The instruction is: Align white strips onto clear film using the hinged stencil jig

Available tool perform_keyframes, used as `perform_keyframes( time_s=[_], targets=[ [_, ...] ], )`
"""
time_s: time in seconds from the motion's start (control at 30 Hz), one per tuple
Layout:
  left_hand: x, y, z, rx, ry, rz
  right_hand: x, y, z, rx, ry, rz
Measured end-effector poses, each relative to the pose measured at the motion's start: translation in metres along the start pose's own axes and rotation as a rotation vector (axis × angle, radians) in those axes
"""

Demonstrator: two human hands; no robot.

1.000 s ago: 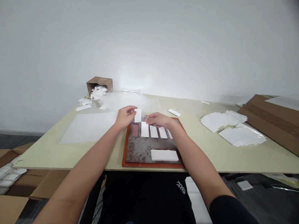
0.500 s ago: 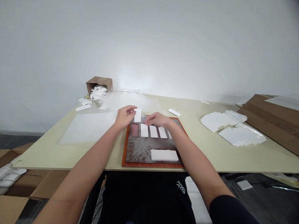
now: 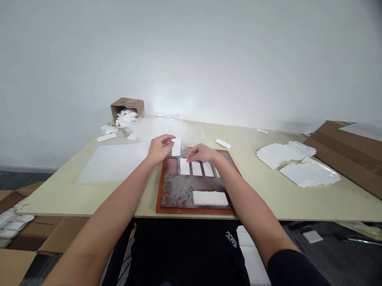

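Observation:
My left hand (image 3: 161,148) pinches a small white card (image 3: 176,147) by its left edge, holding it upright above the far left of a dark metal plate (image 3: 177,190) with an orange border. In the plate's row of slots, the leftmost slot (image 3: 172,165) shows a reddish bottom. White cards fill the slots to its right. My right hand (image 3: 200,152) has its fingertips on the top edge of the nearest filled card (image 3: 185,166), and its forearm partly covers the right end of the row. A stack of white cards (image 3: 209,198) lies on the plate's near right part.
A small cardboard box (image 3: 127,107) of white pieces stands at the back left. Fanned white packets (image 3: 309,171) and a large carton (image 3: 349,164) occupy the right side. A translucent sheet (image 3: 112,164) lies left of the plate. One loose white strip (image 3: 222,143) rests behind it.
My right hand's fingertips have shifted slightly right and down on the card in the second slot. The left hand and its card stay nearly still.

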State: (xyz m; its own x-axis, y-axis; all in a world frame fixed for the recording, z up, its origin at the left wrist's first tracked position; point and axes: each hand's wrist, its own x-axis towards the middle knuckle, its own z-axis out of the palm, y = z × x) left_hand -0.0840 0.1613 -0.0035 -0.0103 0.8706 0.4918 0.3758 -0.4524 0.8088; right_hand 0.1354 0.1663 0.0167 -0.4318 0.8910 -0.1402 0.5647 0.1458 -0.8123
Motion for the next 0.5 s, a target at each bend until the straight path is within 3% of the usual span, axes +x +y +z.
perform_keyframes(
  time_s=[0.5],
  targets=[
    [0.0041, -0.0036, -0.0014, -0.057, 0.036, -0.030, -0.0007, -0.0020, 0.0021, -0.011, 0.016, 0.001]
  ],
)
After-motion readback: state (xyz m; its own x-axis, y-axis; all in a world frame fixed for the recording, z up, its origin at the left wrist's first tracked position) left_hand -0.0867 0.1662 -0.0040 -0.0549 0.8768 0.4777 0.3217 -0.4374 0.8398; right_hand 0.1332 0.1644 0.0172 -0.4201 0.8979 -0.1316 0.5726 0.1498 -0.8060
